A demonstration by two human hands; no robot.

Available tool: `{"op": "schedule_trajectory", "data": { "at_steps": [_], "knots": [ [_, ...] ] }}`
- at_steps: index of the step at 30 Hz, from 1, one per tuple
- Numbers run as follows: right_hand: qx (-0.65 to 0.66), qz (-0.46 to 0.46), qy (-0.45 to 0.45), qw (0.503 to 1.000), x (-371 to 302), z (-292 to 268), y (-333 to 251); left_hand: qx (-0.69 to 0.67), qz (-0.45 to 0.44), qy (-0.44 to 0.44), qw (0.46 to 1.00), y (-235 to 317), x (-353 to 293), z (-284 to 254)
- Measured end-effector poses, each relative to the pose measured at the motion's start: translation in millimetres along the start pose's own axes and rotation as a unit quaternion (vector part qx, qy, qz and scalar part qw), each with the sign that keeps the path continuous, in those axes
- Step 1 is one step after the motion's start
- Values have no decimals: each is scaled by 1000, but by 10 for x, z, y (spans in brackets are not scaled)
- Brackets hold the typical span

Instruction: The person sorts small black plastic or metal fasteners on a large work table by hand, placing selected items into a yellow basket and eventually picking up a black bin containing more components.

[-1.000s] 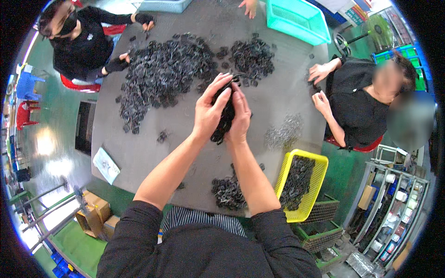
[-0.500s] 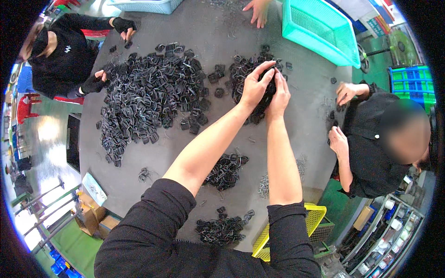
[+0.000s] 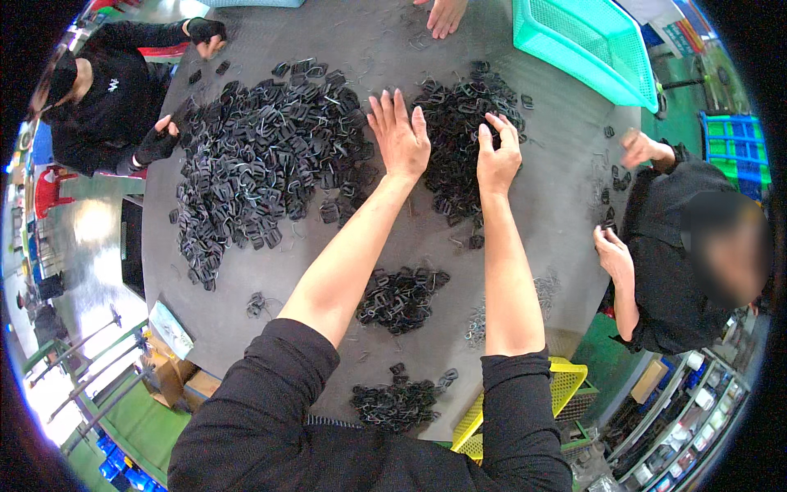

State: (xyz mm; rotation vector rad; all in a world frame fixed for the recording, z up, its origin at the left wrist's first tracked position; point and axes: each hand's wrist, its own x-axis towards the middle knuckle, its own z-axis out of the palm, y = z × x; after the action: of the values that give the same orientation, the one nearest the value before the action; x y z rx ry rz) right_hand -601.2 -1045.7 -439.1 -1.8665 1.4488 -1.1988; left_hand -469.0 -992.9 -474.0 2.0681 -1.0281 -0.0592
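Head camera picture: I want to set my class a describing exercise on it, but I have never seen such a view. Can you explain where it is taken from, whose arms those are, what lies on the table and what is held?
The camera sits on a person's head and looks down, so the two arms rising from the lower edge are the wearer's own. Its wide lens bends straight edges and rounds the picture.

The left hand is spread flat between two heaps, fingers open, holding nothing. The right hand rests on the smaller heap of black clips, fingers curled; whether it grips a piece is too small to tell.

On the grey table lie a large heap of black clips, two small piles nearer the wearer, and a green basket at the far edge. A yellow basket stands beside the table. Other people work at the left, right and far sides.
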Motion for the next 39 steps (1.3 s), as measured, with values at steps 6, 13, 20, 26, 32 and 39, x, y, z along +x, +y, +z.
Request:
{"op": "schedule_trajectory", "data": {
  "at_steps": [6,13,20,26,32,39],
  "knots": [
    [-33,-53,3,998,-103,26,-65,-187,82,-135,970,89,-134,108],
    [-88,-82,-2,993,-82,-66,-174,-145,175,-108,968,-12,274,39],
    [-68,-89,3,994,-88,-118,-272,46,202,-158,965,-347,908,241],
    [-46,-68,6,997,-152,-120,-252,-94,255,-324,906,-223,853,370],
    [-69,-88,7,994,-660,-599,-458,-257,192,-151,935,-204,768,-463],
    [74,-133,-223,963,-2576,-756,-1350,-127,37,-159,978,-1313,-523,-3247]
  ]
}}
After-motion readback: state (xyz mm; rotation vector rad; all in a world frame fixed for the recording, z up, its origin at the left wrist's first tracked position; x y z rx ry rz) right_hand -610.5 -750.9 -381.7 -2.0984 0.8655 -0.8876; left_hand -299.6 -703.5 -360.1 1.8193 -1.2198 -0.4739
